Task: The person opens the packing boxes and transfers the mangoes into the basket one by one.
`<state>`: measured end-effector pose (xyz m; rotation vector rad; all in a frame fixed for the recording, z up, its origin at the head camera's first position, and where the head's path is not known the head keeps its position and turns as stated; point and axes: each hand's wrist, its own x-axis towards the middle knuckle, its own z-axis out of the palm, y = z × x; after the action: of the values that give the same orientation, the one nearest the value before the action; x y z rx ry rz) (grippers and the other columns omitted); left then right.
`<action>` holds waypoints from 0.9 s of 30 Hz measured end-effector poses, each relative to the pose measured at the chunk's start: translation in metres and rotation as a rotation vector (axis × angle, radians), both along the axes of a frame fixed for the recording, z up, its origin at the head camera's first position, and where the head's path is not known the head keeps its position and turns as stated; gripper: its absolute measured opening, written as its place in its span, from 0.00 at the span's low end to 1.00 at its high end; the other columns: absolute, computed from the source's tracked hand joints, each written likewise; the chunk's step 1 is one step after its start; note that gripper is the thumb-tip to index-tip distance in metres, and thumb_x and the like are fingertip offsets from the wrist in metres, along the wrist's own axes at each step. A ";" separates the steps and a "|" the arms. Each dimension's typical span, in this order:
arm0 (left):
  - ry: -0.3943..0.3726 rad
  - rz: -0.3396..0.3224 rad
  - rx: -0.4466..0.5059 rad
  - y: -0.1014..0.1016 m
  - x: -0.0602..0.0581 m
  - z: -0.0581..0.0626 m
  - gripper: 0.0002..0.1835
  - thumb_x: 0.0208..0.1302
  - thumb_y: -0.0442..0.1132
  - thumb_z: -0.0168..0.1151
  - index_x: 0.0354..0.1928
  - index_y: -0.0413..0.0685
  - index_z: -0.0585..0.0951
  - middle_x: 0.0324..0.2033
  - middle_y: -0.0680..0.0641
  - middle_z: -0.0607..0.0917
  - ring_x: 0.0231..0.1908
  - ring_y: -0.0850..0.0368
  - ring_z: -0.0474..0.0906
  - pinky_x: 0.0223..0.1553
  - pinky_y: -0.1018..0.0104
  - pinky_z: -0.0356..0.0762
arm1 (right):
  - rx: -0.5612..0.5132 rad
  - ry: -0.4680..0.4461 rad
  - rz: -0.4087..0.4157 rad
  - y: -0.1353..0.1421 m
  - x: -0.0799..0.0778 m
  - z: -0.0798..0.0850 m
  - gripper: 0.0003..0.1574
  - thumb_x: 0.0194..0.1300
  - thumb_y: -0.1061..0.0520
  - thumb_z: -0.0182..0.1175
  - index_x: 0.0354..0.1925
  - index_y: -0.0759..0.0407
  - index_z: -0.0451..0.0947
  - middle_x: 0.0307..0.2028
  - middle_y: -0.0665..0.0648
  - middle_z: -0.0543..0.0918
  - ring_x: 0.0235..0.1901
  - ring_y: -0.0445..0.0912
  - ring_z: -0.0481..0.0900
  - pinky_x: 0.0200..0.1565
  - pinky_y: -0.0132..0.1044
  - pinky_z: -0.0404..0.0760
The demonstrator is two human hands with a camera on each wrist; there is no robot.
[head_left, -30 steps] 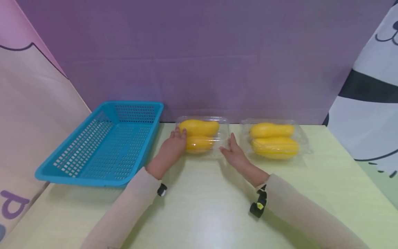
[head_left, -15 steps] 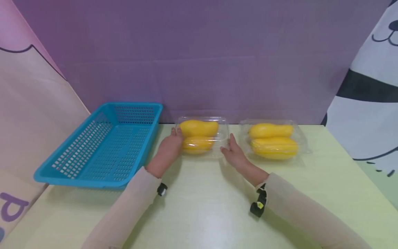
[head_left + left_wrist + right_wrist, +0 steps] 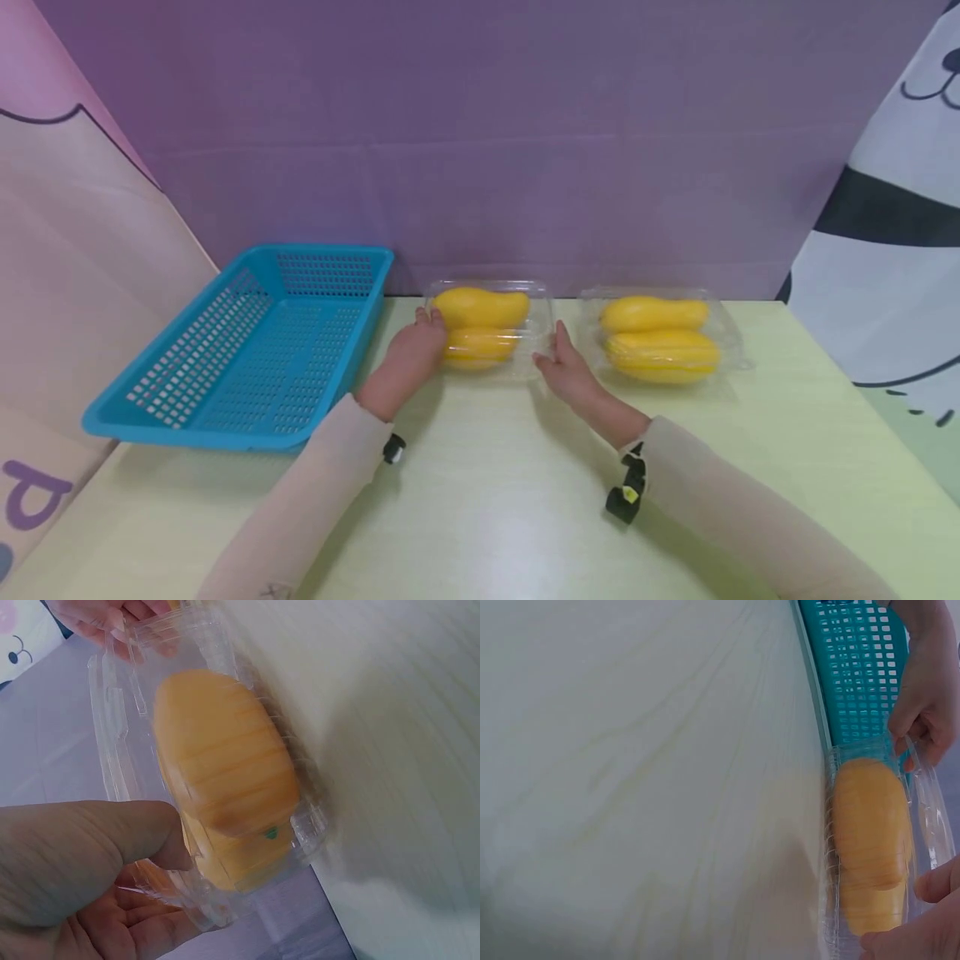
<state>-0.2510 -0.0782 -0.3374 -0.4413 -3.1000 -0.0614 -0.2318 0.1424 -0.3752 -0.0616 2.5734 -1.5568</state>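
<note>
A clear plastic clamshell box (image 3: 536,337) stands at the far edge of the table in the head view. Inside it lie two smooth yellow fruits, the rear one (image 3: 483,308) in front of the backdrop and the front one (image 3: 480,346) nearer me; their exact kind is unclear. My left hand (image 3: 416,350) pinches the box's left end, thumb and fingers bent at its rim in the left wrist view. At the opposite end, my right hand (image 3: 570,375) holds the rim between thumb and fingers. Part of the left fingers is hidden behind the box.
A blue plastic basket (image 3: 367,333) with perforated walls stands left of the box. To the right sits a second clamshell box (image 3: 731,333) holding two similar yellow fruits. A purple cloth backdrop (image 3: 480,167) rises behind the pale table (image 3: 487,500).
My left fingers have slid off the top of the yellow fruits to the left end of the box. The right hand and both boxes stay almost where they were.
</note>
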 end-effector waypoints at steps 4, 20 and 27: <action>0.030 -0.015 -0.014 0.001 -0.001 0.001 0.24 0.66 0.23 0.45 0.63 0.21 0.61 0.59 0.20 0.67 0.46 0.34 0.80 0.43 0.48 0.83 | -0.001 -0.001 0.001 0.001 0.001 0.000 0.47 0.71 0.60 0.46 0.72 0.66 0.26 0.72 0.71 0.44 0.72 0.61 0.44 0.73 0.49 0.45; 0.205 -0.063 -0.081 0.002 0.002 0.004 0.19 0.64 0.25 0.51 0.57 0.22 0.70 0.46 0.26 0.79 0.33 0.42 0.82 0.31 0.55 0.85 | 0.016 0.015 -0.012 -0.001 0.001 -0.002 0.48 0.71 0.59 0.46 0.72 0.67 0.25 0.72 0.70 0.42 0.72 0.60 0.42 0.74 0.49 0.41; 0.100 -0.004 -0.040 0.001 0.000 0.004 0.24 0.67 0.27 0.47 0.64 0.25 0.64 0.59 0.24 0.70 0.48 0.36 0.80 0.42 0.49 0.84 | -0.003 -0.001 -0.018 -0.001 0.003 0.000 0.48 0.72 0.58 0.46 0.72 0.65 0.25 0.73 0.69 0.41 0.72 0.61 0.44 0.73 0.49 0.45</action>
<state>-0.2514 -0.0773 -0.3329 -0.4373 -3.0065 0.0218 -0.2291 0.1419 -0.3751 -0.0380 2.5782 -1.5658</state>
